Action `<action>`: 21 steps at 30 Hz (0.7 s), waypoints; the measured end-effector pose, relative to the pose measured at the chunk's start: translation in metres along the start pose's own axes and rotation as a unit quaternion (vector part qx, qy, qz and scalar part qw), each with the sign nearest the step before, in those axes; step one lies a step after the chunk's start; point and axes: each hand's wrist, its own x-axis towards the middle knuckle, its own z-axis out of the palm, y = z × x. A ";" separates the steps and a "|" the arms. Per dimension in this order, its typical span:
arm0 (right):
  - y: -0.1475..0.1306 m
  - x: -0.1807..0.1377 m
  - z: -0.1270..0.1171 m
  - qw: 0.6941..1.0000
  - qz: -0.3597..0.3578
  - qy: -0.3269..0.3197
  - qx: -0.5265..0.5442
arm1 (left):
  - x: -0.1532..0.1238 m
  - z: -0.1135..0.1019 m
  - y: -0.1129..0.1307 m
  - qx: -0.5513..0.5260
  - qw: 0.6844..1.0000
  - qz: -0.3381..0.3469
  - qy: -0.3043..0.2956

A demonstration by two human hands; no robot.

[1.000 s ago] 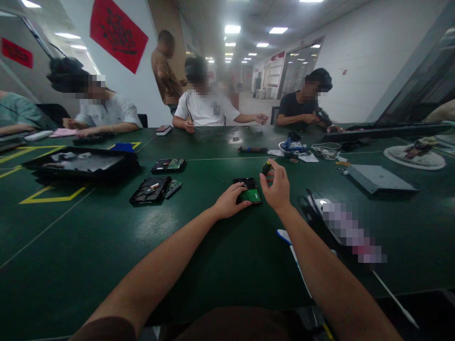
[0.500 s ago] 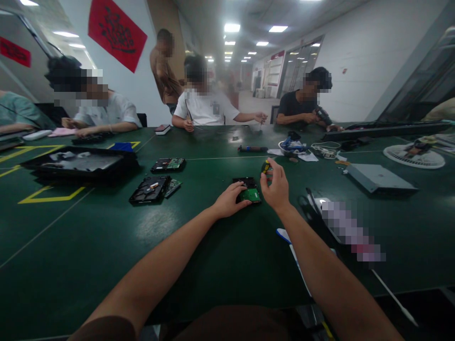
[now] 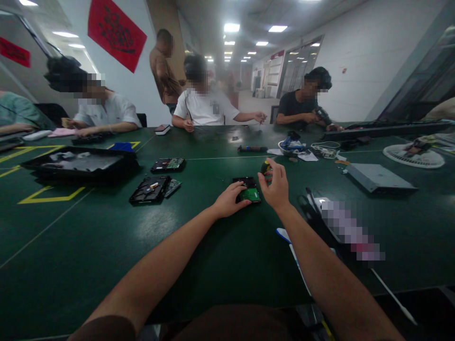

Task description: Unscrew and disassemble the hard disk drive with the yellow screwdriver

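Observation:
A black hard drive (image 3: 251, 194) with a green circuit board lies flat on the table. My left hand (image 3: 232, 201) grips its left side, fingers over the far part and thumb along the near edge, covering some of the board. Just above the drive's right side, my right hand (image 3: 276, 183) is closed around a small screwdriver (image 3: 265, 166) with a black and yellow handle. Its shaft and tip cannot be made out. To the left lie another opened hard drive (image 3: 149, 190) with a loose circuit board (image 3: 173, 187) beside it, and a further drive (image 3: 168, 165) behind.
A large black tray-like housing (image 3: 80, 163) stands at left. On the right are a grey metal box (image 3: 380, 178), a white fan grille (image 3: 414, 156) and a blurred-out phone-like object (image 3: 350, 229). A dark cylindrical tool (image 3: 252, 148) and a bowl (image 3: 291, 147) lie farther back. Several people sit opposite.
My right hand's fingers have shifted slightly around the screwdriver handle, the thumb moving left and down. My left hand and the hard drive stay put.

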 end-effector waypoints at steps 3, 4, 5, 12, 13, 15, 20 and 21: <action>-0.001 0.000 0.000 1.000 -0.006 0.001 -0.004 | 0.000 0.000 0.001 0.001 1.000 -0.001 0.000; 0.000 0.000 0.000 1.000 -0.008 0.000 -0.006 | 0.000 0.000 0.001 0.002 1.000 -0.003 -0.001; 0.000 0.000 0.000 1.000 -0.008 -0.001 -0.008 | 0.000 0.000 0.000 0.002 1.000 -0.004 -0.002; 0.000 0.000 0.000 1.000 -0.008 -0.004 -0.001 | 0.001 0.002 -0.002 0.006 1.000 -0.002 0.001; 0.000 0.000 0.000 1.000 -0.010 -0.006 -0.001 | 0.001 0.002 -0.002 0.006 1.000 -0.004 0.001; 0.000 0.000 0.000 1.000 -0.009 -0.006 -0.004 | 0.001 0.001 -0.001 0.004 1.000 -0.005 -0.001; 0.000 0.001 0.000 1.000 -0.001 0.005 -0.010 | 0.001 0.001 -0.003 0.000 1.000 -0.002 -0.002; 0.001 0.000 0.000 1.000 -0.003 0.005 -0.009 | 0.001 0.002 -0.003 0.001 1.000 -0.003 -0.001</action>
